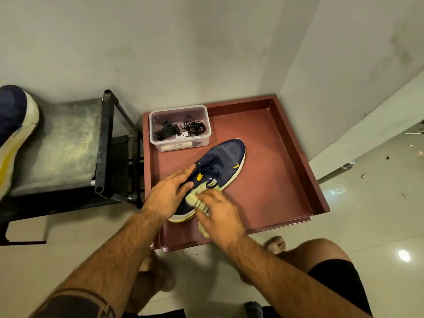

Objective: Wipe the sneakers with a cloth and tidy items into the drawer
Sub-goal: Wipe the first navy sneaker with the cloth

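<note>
A navy sneaker (226, 160) with a white sole and yellow marks lies inside the reddish-brown drawer (275, 171), toe pointing to the far right. My left hand (168, 195) rests on the shoe's laces and collar with straight fingers, steadying it. My right hand (220, 216) presses a pale green cloth (195, 196) against the heel side of the shoe, fingers curled over the cloth. A second navy sneaker (16, 131) lies on the dark rack at the far left.
A clear plastic box (180, 127) in the drawer's far left corner holds a black cord, a small black gadget and a white tube. A black metal shoe rack (105, 143) stands left of the drawer. Walls close behind, glossy tiled floor, my bare feet below.
</note>
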